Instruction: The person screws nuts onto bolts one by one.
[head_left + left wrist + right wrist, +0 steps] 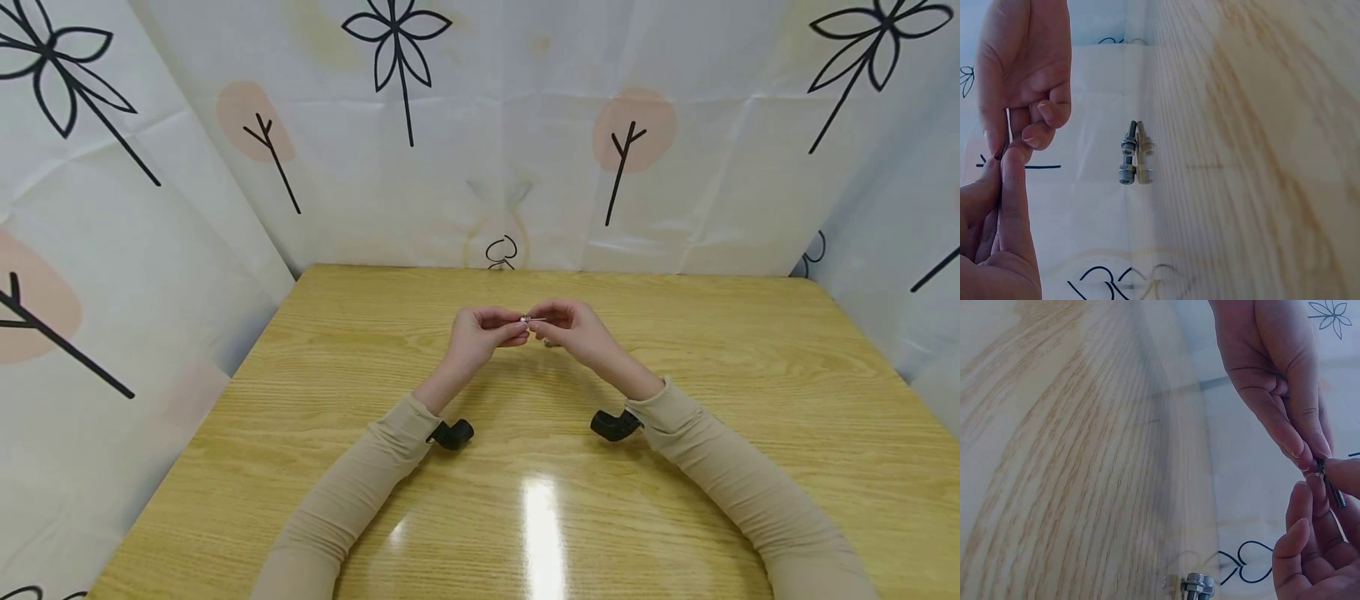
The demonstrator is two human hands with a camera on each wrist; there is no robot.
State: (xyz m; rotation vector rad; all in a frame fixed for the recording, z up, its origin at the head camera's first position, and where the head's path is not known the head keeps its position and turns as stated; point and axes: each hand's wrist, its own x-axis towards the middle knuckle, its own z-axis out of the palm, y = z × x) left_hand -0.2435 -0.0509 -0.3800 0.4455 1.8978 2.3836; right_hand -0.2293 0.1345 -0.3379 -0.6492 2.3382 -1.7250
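A thin threaded metal bolt [1338, 495], with a small metal piece near its end too covered to name, is held between the hands above the table. My left hand [474, 335] pinches one end between thumb and fingertips. From the other side, my right hand [581, 333] pinches the same small hardware with thumb and index finger, its shank [538, 319] pointing right. The fingertips of both hands nearly meet and hide part of it. Below them on the table are metal bolts with nuts [1127, 173], also visible as bolt hardware [1195, 579] in the right wrist view.
The wood-grain table [337, 358] has a glossy surface with bright reflections. Patterned white cloth [465, 192] hangs behind and at both sides. A black wrist device [453, 434] sits by the left cuff and another black device [615, 425] by the right cuff.
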